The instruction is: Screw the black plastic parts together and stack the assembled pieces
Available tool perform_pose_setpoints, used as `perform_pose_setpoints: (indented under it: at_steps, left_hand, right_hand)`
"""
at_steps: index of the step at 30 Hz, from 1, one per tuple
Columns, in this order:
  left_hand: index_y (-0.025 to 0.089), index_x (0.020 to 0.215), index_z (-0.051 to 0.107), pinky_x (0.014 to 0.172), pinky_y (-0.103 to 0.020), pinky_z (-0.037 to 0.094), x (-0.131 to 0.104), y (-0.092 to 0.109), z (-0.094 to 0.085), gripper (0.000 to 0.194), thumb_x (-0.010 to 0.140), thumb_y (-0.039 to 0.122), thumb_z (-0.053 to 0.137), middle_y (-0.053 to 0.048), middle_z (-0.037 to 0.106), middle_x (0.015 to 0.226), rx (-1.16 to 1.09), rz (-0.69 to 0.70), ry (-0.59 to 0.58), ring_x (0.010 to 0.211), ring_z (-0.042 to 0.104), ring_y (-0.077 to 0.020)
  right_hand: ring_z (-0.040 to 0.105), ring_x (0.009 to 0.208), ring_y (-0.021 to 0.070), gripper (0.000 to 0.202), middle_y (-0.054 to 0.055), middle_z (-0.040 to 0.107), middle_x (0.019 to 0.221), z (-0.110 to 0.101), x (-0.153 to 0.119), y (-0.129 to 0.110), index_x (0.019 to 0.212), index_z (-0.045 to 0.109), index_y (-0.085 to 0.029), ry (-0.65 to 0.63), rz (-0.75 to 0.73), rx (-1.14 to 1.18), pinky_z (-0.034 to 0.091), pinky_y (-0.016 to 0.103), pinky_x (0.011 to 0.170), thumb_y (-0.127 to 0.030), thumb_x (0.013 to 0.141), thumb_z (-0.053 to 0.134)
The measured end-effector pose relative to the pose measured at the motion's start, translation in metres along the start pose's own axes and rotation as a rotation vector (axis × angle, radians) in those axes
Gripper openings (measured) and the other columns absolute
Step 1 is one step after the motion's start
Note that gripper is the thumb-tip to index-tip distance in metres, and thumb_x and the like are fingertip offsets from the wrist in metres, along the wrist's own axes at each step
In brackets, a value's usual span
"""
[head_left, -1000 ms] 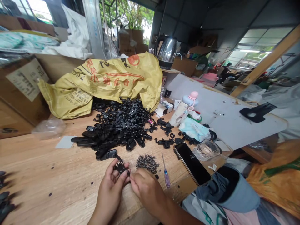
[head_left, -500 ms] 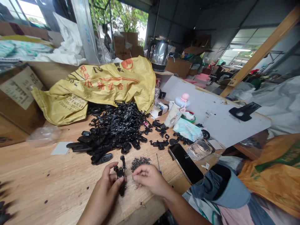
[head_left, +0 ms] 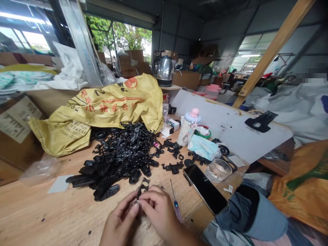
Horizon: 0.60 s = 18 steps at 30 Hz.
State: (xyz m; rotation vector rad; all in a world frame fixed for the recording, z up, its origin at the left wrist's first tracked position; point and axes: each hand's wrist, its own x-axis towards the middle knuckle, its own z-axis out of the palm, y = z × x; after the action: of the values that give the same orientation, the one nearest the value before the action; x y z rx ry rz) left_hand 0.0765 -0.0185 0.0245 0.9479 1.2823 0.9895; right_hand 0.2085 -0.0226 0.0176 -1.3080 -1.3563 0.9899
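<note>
Left of the screwdriver (head_left: 176, 205), my left hand (head_left: 120, 218) pinches the part (head_left: 144, 186), apparently steadying it for my right hand (head_left: 162, 212), fingertips pressed together; whether they grip anything, I cannot tell.

Around the smartphone (head_left: 205, 188), the clear plastic tub (head_left: 218, 170) sits just beside it, the blue-white packet (head_left: 203, 147) and pink-topped bottle (head_left: 186, 130) lie beyond, and the grey-blue cap (head_left: 266, 213) rests near its closest end.

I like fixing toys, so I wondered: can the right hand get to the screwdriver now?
Probably yes. The screwdriver lies just beside the right hand, and nothing seems between them, but that hand looks busy at a small black part.
</note>
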Motion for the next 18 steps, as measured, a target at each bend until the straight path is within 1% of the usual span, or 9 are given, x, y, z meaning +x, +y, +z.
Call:
perform_pose_setpoints:
  at_steps: [2, 4, 6, 7, 8, 10, 12, 15, 18]
  left_hand:
    - [0.018, 0.092, 0.067, 0.079, -0.032, 0.052, -0.004, -0.005, 0.008, 0.039, 0.056, 0.028, 0.076, -0.006, 0.072, 0.09, -0.293, -0.174, -0.082, 0.088, 0.064, -0.0233]
    - [0.016, 0.086, 0.066, 0.072, -0.027, 0.055, -0.006, -0.011, 0.012, 0.032, 0.055, 0.015, 0.076, -0.006, 0.072, 0.081, -0.479, -0.303, -0.07, 0.074, 0.067, -0.0179]
    - [0.014, 0.078, 0.065, 0.066, -0.022, 0.055, -0.007, -0.014, 0.013, 0.026, 0.055, 0.005, 0.074, -0.004, 0.071, 0.074, -0.559, -0.388, -0.02, 0.064, 0.067, -0.0135]
    - [0.014, 0.076, 0.065, 0.063, -0.02, 0.055, -0.008, -0.016, 0.014, 0.025, 0.056, 0.002, 0.073, -0.004, 0.07, 0.071, -0.579, -0.417, 0.0, 0.06, 0.066, -0.0122]
    - [0.013, 0.074, 0.064, 0.061, -0.019, 0.055, -0.009, -0.017, 0.014, 0.023, 0.056, 0.002, 0.073, -0.003, 0.069, 0.068, -0.595, -0.44, 0.005, 0.057, 0.066, -0.0112]
    - [0.012, 0.07, 0.063, 0.059, -0.017, 0.054, -0.013, -0.017, 0.017, 0.022, 0.055, 0.002, 0.074, -0.001, 0.066, 0.064, -0.61, -0.469, -0.033, 0.053, 0.064, -0.009]
    - [0.012, 0.069, 0.063, 0.059, -0.016, 0.053, -0.018, -0.017, 0.021, 0.021, 0.054, 0.006, 0.076, 0.0, 0.065, 0.064, -0.597, -0.483, -0.1, 0.052, 0.062, -0.0073]
    - [0.014, 0.07, 0.061, 0.057, -0.02, 0.052, -0.024, -0.017, 0.023, 0.018, 0.06, 0.021, 0.074, 0.0, 0.065, 0.069, -0.548, -0.505, -0.218, 0.055, 0.062, -0.009]
    - [0.016, 0.076, 0.063, 0.057, -0.023, 0.05, -0.023, -0.019, 0.018, 0.017, 0.068, 0.031, 0.067, -0.001, 0.065, 0.073, -0.542, -0.486, -0.282, 0.059, 0.062, -0.0113]
  right_hand:
    - [0.051, 0.064, 0.013, 0.015, 0.003, 0.056, 0.071, -0.008, -0.002, -0.006, 0.078, 0.068, -0.019, -0.017, -0.126, -0.157, 0.039, 0.025, 0.059, -0.02, 0.077, 0.054]
    - [0.051, 0.065, 0.0131, 0.017, 0.003, 0.056, 0.072, -0.015, -0.003, -0.007, 0.08, 0.067, -0.018, 0.005, -0.155, -0.167, 0.039, 0.024, 0.059, -0.021, 0.08, 0.051]
    - [0.049, 0.062, 0.012, 0.015, 0.003, 0.054, 0.07, -0.019, -0.003, -0.002, 0.076, 0.065, -0.017, 0.053, -0.093, -0.127, 0.038, 0.023, 0.057, -0.024, 0.079, 0.052]
    - [0.048, 0.06, 0.0114, 0.014, 0.002, 0.053, 0.069, -0.02, -0.002, 0.002, 0.073, 0.064, -0.016, 0.042, -0.04, -0.09, 0.038, 0.023, 0.056, -0.026, 0.078, 0.054]
    - [0.046, 0.059, 0.0108, 0.015, 0.001, 0.052, 0.068, -0.02, -0.001, 0.006, 0.071, 0.063, -0.016, -0.003, 0.019, -0.037, 0.037, 0.023, 0.055, -0.028, 0.076, 0.057]
    - [0.043, 0.056, 0.0092, 0.022, -0.001, 0.05, 0.062, -0.02, 0.001, 0.015, 0.064, 0.062, -0.014, -0.142, 0.152, 0.116, 0.035, 0.021, 0.052, -0.035, 0.071, 0.062]
    - [0.04, 0.05, 0.0067, 0.03, -0.003, 0.047, 0.055, -0.019, 0.002, 0.02, 0.059, 0.059, -0.013, -0.23, 0.299, 0.305, 0.03, 0.019, 0.047, -0.041, 0.066, 0.066]
    - [0.039, 0.043, 0.0047, 0.032, -0.003, 0.051, 0.051, -0.023, 0.002, 0.021, 0.061, 0.058, -0.012, -0.253, 0.477, 0.53, 0.025, 0.017, 0.041, -0.041, 0.059, 0.071]
    - [0.043, 0.041, 0.0046, 0.03, -0.003, 0.054, 0.051, -0.031, 0.004, 0.017, 0.061, 0.056, -0.013, -0.291, 0.566, 0.627, 0.026, 0.016, 0.038, -0.033, 0.053, 0.076]
